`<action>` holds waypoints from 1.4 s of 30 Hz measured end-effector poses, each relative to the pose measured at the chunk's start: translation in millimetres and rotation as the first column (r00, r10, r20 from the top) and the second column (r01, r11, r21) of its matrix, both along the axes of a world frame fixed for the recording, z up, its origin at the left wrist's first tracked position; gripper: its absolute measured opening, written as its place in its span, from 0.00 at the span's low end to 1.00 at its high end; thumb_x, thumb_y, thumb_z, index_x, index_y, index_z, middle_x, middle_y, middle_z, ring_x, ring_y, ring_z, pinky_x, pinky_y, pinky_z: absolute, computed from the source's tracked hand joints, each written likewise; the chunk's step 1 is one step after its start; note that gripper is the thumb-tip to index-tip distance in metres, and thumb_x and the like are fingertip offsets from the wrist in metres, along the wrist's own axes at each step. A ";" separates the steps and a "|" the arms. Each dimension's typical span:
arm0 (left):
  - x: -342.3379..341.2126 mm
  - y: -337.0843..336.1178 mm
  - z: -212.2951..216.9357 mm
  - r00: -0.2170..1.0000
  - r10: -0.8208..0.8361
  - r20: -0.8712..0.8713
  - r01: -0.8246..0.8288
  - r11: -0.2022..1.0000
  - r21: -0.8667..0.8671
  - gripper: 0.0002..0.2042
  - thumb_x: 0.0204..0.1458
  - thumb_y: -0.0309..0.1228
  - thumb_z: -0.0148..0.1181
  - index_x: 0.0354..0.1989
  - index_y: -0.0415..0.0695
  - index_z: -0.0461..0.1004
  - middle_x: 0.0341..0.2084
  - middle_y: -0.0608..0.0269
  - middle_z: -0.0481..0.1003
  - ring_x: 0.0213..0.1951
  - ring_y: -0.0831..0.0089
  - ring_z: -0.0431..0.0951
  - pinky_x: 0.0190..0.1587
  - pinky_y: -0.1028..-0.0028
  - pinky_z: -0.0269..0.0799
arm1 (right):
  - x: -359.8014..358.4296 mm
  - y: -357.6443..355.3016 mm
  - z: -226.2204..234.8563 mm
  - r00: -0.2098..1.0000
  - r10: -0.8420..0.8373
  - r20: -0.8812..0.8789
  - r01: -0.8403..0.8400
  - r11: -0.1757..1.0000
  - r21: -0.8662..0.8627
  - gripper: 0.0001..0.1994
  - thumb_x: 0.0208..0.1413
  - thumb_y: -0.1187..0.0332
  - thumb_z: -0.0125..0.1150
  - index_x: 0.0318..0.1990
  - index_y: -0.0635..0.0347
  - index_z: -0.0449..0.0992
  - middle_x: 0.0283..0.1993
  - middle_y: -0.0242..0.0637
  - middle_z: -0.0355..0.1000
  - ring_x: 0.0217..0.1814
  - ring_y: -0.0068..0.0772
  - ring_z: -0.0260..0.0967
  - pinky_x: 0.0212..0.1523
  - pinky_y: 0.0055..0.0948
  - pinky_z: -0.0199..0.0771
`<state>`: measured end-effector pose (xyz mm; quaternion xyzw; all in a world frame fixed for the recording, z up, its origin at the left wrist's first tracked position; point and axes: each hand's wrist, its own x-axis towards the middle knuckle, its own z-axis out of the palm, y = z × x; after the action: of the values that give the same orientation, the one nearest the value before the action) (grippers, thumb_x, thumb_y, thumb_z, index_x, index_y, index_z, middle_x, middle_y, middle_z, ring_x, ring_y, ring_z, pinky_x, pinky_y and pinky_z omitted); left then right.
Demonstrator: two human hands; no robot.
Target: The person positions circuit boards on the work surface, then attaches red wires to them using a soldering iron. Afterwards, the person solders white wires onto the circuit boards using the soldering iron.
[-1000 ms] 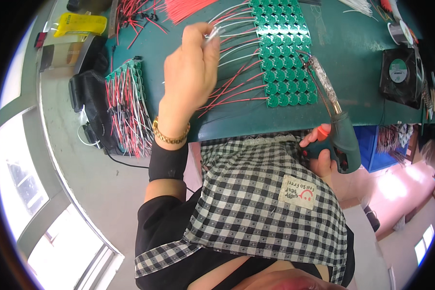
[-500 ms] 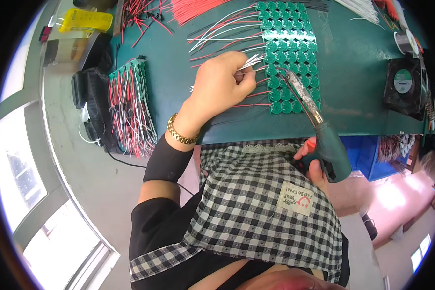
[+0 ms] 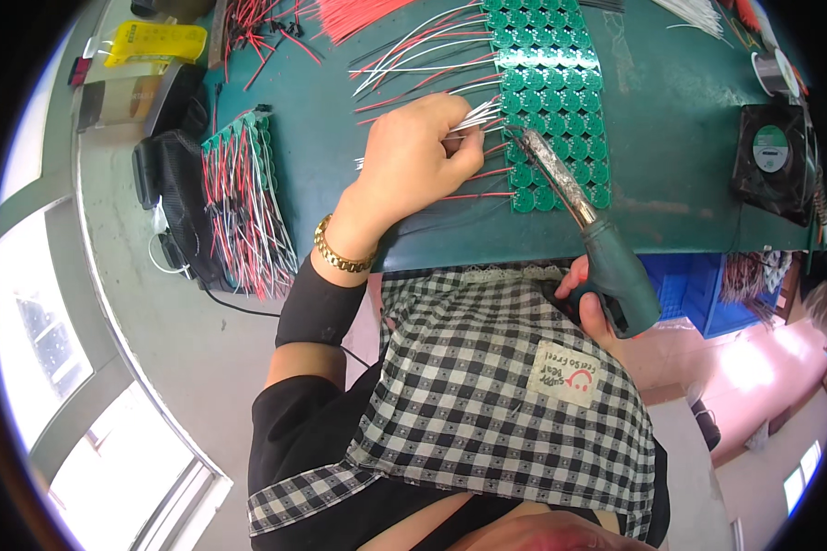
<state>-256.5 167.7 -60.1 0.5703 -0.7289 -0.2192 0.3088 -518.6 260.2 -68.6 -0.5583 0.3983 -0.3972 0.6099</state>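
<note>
My left hand is closed, pinching a bunch of white wires whose ends point at the left edge of a green circuit board panel. The panel is made up of rows of small round boards. Red, black and white wires stick out leftward from its upper rows. In my right hand is a dark green soldering gun, its fingers partly hidden behind the handle. The gun's tip reaches the panel's left edge, close to the white wire ends; whether it touches cannot be made out.
A second panel with many attached wires lies at left, beside a black mesh bag. Loose red wires lie at the back. To the right stand a black fan and a solder spool. Blue crates sit below the table edge.
The soldering gun has shifted left, bringing its tip from over the boards to the panel's left edge by the wire ends. My left hand keeps its pinch and has barely moved.
</note>
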 end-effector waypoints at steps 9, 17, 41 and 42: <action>4.3 0.3 0.7 1.000 0.009 0.022 -0.009 1.000 -0.005 0.03 0.43 0.24 0.59 0.23 0.39 0.71 0.17 0.63 0.68 0.17 0.79 0.64 0.21 0.78 0.61 | -0.2 -3.6 2.7 0.995 0.103 0.006 -0.102 0.991 -0.086 0.20 0.56 0.66 0.55 0.53 0.68 0.62 0.37 0.40 0.65 0.37 0.31 0.66 0.40 0.31 0.68; 5.2 0.9 2.1 1.000 0.006 0.013 -0.006 1.000 -0.012 0.04 0.43 0.25 0.59 0.24 0.39 0.71 0.17 0.62 0.68 0.17 0.78 0.65 0.21 0.78 0.62 | 5.5 -3.4 8.6 0.998 0.034 0.049 -0.028 0.993 -0.115 0.23 0.56 0.63 0.55 0.55 0.70 0.61 0.35 0.41 0.65 0.35 0.30 0.66 0.38 0.30 0.67; -10.1 22.0 15.7 0.999 0.001 -0.050 0.001 0.999 0.039 0.02 0.41 0.26 0.56 0.23 0.42 0.71 0.20 0.56 0.72 0.22 0.59 0.73 0.25 0.67 0.68 | -30.5 4.2 14.8 0.977 0.185 -0.109 -0.187 0.982 -0.007 0.25 0.55 0.61 0.57 0.55 0.67 0.59 0.39 0.40 0.64 0.40 0.33 0.65 0.43 0.33 0.66; -13.0 21.1 14.8 1.000 -0.004 -0.007 0.004 1.000 0.030 0.02 0.40 0.26 0.56 0.23 0.42 0.72 0.19 0.57 0.72 0.21 0.60 0.73 0.24 0.67 0.68 | -33.5 4.1 14.0 0.971 0.200 -0.127 -0.205 0.978 -0.026 0.25 0.55 0.61 0.57 0.55 0.69 0.59 0.39 0.40 0.64 0.40 0.33 0.65 0.42 0.33 0.67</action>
<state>-269.5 188.8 -45.2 0.5726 -0.7257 -0.2327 0.3023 -552.1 264.3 -54.6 -0.6314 0.3685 -0.3052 0.6103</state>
